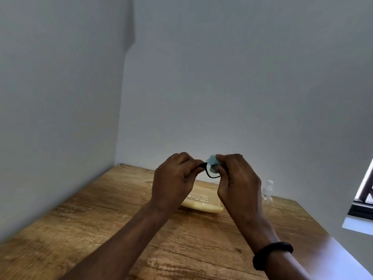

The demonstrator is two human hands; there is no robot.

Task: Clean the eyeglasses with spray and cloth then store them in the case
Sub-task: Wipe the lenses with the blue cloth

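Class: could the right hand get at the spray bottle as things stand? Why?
Probably yes: the spray bottle stands just right of the right hand with nothing between, though its fingers pinch the cloth on the eyeglasses and must free up first.

We count two hands, a left hand (173, 180) and a right hand (238, 184), with one pair of eyeglasses (211, 176) and one cloth (212, 161) between them. On the desk (101, 229) we count one case (201, 205) toward its far edge and one spray bottle (267, 193) near its far right corner. We also count one wristband (272, 254).
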